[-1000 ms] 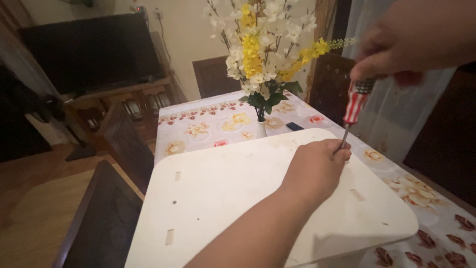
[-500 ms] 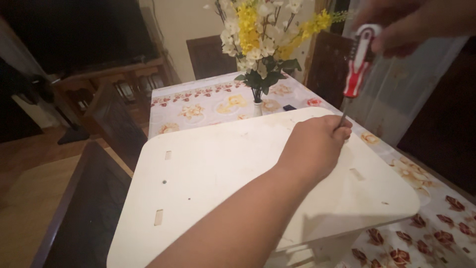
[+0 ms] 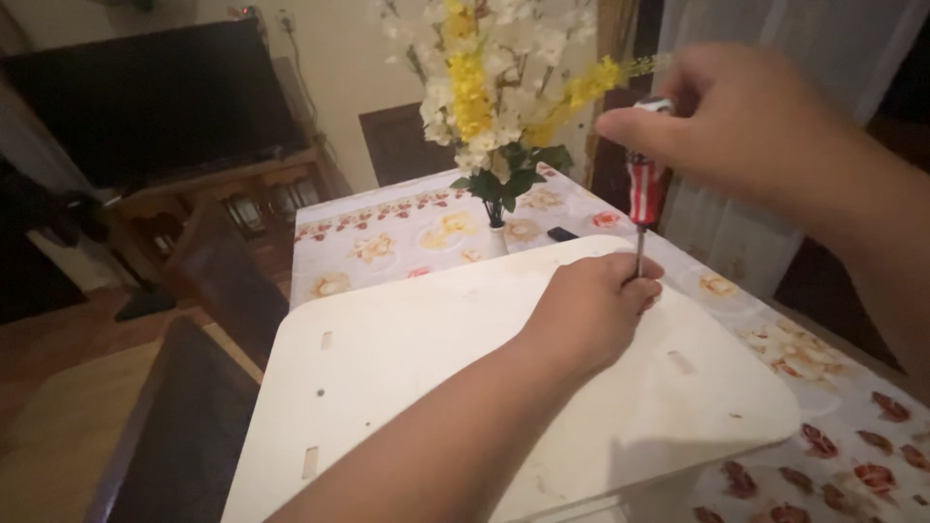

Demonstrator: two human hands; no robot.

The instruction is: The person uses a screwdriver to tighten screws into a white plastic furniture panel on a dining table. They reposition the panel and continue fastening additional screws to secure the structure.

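The screwdriver [image 3: 642, 194] has a red, white and dark striped handle and a thin metal shaft. It stands nearly upright, tip down on the board [image 3: 407, 378], near the board's far edge. The board is a flat, off-white panel with rounded corners, several small rectangular slots and a few tiny holes in its face. It lies flat on the table [image 3: 387, 228], one corner hanging past the table's near edge.

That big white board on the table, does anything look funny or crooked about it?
The flat white wooden board lies crooked on the flowered tablecloth, its left edge past the table, above a dark wooden chair. Nothing looks broken or spilled.
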